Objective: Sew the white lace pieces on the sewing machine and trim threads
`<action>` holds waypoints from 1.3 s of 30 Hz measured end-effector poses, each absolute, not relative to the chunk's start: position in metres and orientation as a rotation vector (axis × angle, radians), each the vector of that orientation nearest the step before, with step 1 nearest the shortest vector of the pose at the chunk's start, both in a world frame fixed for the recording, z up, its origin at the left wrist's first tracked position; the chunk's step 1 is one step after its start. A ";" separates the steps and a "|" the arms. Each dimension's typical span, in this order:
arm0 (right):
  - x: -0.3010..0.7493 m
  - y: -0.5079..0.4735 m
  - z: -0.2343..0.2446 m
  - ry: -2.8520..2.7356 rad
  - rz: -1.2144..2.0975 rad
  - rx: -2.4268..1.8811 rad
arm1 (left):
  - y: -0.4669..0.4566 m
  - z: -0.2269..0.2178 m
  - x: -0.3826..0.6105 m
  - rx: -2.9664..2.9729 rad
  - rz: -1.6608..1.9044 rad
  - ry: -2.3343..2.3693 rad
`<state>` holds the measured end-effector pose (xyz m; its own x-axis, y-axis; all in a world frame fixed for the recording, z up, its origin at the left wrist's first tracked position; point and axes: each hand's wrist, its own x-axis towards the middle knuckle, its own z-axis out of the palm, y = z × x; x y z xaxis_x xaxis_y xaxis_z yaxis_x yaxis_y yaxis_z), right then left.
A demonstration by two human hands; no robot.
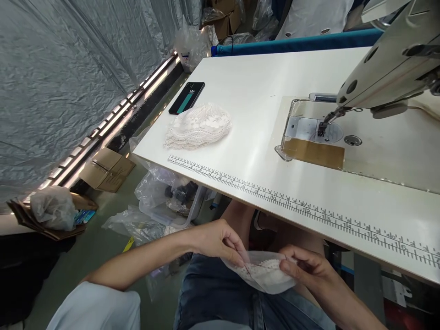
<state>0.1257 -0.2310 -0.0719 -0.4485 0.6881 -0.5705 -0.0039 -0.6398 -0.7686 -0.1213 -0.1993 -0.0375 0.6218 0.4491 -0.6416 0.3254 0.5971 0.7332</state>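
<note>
Over my lap I hold a white lace-edged cup-shaped fabric piece (pixel 270 277), sheer at its rim. My left hand (pixel 225 243) pinches its left edge between thumb and fingers. On the opposite edge, my right hand (pixel 307 268) grips with the thumb on top and fingers behind. A thin dark line, perhaps a thread, runs across the fabric near my left fingertips. On the table lies a stack of white lace pieces (pixel 199 126), its scalloped edges facing the front.
A sewing machine (pixel 381 68) stands on the right of the white table (pixel 254 87), which has a printed ruler (pixel 271 197) along its front. A black phone (pixel 187 97) lies behind the lace stack. Below are a clear plastic bin (pixel 192 213) and a cardboard box (pixel 107 169).
</note>
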 end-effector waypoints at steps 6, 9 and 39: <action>0.121 -0.233 -0.067 -0.950 2.096 -1.358 | -0.199 -0.035 -0.122 0.927 0.109 0.922; 0.120 -0.232 -0.066 -0.987 2.121 -1.344 | -0.200 -0.038 -0.125 0.932 0.111 0.906; 0.108 -0.229 -0.067 -1.385 2.003 -1.253 | -0.207 -0.031 -0.115 1.077 0.165 0.956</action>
<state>0.1077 -0.2295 -0.0673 -0.5183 0.7309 -0.4440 0.1570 -0.4291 -0.8895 -0.1146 -0.2069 -0.0312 0.6064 0.5439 -0.5801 0.3172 0.5035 0.8037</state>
